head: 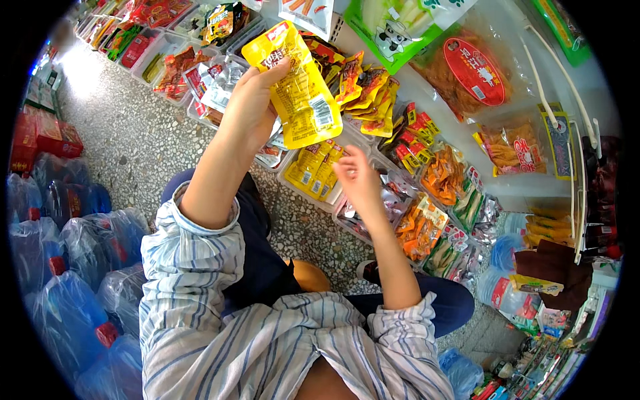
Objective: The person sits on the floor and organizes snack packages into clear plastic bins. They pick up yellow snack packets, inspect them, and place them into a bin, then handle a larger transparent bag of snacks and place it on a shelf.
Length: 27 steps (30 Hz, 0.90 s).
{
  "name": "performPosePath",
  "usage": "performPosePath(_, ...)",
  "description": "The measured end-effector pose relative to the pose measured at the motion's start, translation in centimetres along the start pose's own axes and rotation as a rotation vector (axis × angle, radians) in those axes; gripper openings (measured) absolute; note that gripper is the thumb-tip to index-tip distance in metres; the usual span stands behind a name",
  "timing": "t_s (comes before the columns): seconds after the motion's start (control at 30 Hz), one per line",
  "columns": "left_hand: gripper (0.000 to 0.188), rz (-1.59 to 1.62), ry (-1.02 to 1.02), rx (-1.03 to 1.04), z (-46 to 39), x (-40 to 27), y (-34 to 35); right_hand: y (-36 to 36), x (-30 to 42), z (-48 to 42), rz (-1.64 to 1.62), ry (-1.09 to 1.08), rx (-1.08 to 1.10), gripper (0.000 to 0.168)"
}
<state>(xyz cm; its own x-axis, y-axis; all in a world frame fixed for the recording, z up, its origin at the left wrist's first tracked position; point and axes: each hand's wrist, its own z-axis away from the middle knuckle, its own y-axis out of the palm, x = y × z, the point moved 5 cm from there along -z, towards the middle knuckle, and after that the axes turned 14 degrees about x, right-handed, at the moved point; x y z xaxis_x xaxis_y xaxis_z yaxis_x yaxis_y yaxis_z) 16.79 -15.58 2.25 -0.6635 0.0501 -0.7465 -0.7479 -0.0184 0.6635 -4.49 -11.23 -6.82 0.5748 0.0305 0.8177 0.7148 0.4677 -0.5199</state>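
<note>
My left hand (pixel 252 102) grips a yellow plastic snack packet (pixel 312 112) with the thumb on its face; a barcode shows near the packet's lower end. My right hand (pixel 360 182) is slightly blurred, its fingers loosely curled and apart, with nothing seen in it. It hovers over the right edge of a clear plastic bin (pixel 305 196). Inside that bin lie several smaller yellow packets (pixel 312 172) side by side. Just beyond the held packet, yellow and red snack packets (pixel 372 100) are fanned out in a heap.
More bins of snacks line the speckled floor (pixel 135 120), including orange packets (pixel 442 177) at the right. Large snack bags (pixel 472 70) hang from white hooks (pixel 542 85). Plastic-wrapped blue bottles (pixel 70 315) crowd the left. An orange-brown rounded object (pixel 309 276) shows between my legs.
</note>
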Motion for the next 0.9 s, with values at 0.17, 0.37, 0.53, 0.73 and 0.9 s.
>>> performPosePath(0.17, 0.022, 0.038, -0.083, 0.03, -0.2, 0.6, 0.5, 8.4, -11.4, -7.1, 0.278, 0.309, 0.039, 0.078)
performPosePath(0.37, 0.024, 0.08, -0.078, 0.01, -0.1, 0.4, 0.6, 11.3, -17.0, -10.8, -0.187, 0.45, -0.199, 0.084)
performPosePath(0.53, 0.025, 0.099, -0.066, -0.035, 0.2, -0.2, -0.1, 12.4, -15.4, -10.2, -0.378, 0.378, -0.307, 0.038)
performPosePath(0.73, 0.024, 0.082, -0.064, -0.043, 0.1, 0.0, 0.0, 11.7, -14.8, -8.7, -0.646, 0.595, -0.258, 0.023)
performPosePath(0.9, 0.023, 0.11, -0.102, -0.009, -1.2, 1.5, 0.3, 11.8, -15.2, -9.2, -0.787, 0.466, -0.42, 0.019)
